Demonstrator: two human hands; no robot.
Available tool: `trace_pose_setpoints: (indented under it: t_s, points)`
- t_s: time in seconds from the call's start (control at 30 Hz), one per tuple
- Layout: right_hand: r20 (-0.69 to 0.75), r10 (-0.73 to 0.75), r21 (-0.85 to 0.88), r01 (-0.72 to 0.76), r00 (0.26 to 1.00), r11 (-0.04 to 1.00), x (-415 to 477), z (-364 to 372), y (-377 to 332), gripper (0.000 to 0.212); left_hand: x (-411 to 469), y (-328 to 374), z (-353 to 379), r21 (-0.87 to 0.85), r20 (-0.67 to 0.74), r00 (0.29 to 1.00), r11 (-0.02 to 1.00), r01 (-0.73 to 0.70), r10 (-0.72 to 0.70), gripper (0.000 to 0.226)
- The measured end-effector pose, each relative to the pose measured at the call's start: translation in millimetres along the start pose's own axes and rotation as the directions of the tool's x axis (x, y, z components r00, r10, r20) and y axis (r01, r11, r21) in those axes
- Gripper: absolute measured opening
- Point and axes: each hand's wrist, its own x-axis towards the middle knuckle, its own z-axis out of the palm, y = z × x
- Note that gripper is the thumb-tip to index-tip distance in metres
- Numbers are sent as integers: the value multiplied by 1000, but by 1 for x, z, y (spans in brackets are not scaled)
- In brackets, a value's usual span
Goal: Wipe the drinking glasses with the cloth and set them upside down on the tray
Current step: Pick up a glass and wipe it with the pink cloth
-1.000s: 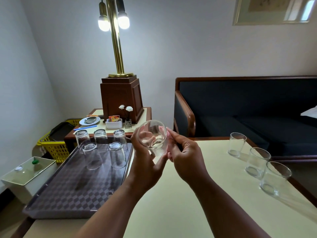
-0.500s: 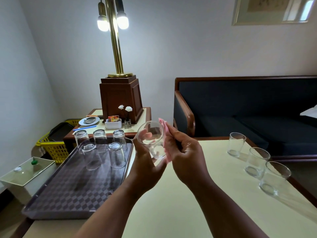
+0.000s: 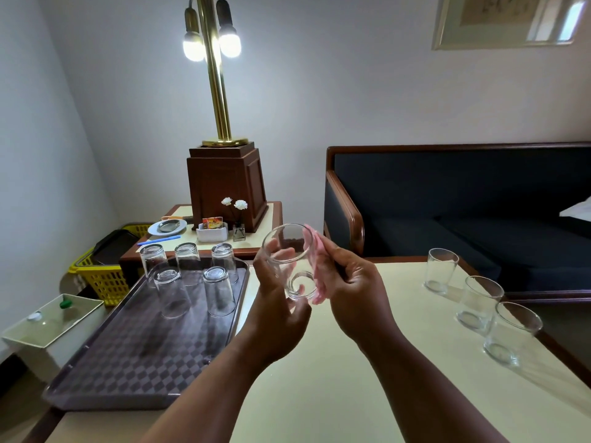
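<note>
I'm seeing the left hand (image 3: 275, 314) grasping the held glass (image 3: 289, 260) from the left and below, fingers curling round its wall and showing through the clear side. The glass is hanging over the table (image 3: 319, 394), tilting, mouth up toward the camera, thick base low. The right hand (image 3: 355, 295) is pinching the pink cloth (image 3: 315, 266) and pressing it against the glass's 3 o'clock side. The cloth is running from the rim down past the base. Both forearms are coming in from 6 o'clock.

Taking the held glass as centre, the brown checked tray (image 3: 128, 362) is lying at 8 o'clock, at the table's left side. Five glasses are standing upside down at its far end: a back row of three (image 3: 188, 260) and a front pair (image 3: 219, 290).

At 3 to 4 o'clock three upright glasses (image 3: 479, 302) are standing in a line near the table's right edge. The nearest two are overlapping in view, so I can't tell about contact.

At 11 o'clock a side table (image 3: 271, 215) is carrying a lit brass lamp (image 3: 220, 91) on a wooden base, a small vase of white flowers (image 3: 238, 219), a white packet holder (image 3: 211, 231) and a plate (image 3: 167, 226). A dark sofa (image 3: 463, 203) is sitting at 2 o'clock, a yellow basket (image 3: 102, 279) at 9 o'clock and a white box (image 3: 51, 324) below it.
</note>
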Motion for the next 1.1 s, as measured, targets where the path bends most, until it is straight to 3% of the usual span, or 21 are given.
trace_pose_setpoints:
  t_s: [0.13,0.27,0.4,0.67,0.8,0.97,1.1]
  points:
    - [-26,14,-75,-16,1000,997,0,-3,2,35,-3,3,2,11,-5,1000,1000,29,-28,85]
    - [21,-73,-15,73,997,997,-3,-1,-4,35,-1,-4,0,75,-43,999,997,-25,28,89]
    - [28,-30,-46,31,999,998,-1,-2,2,35,0,0,-2,41,-100,994,999,-29,33,91]
    - [12,-70,5,70,997,998,-1,-2,-3,35,1,-1,2,100,-79,994,992,-72,80,90]
    - [17,-9,-29,9,1000,1000,-1,-4,5,34,0,8,0,39,-117,990,996,-78,82,95]
    - [14,-62,43,62,998,997,-3,-3,-2,35,-2,4,4,19,-37,998,999,-50,50,97]
    - [4,-41,-4,41,999,999,-1,-4,2,34,0,6,0,22,-69,995,998,-64,65,93]
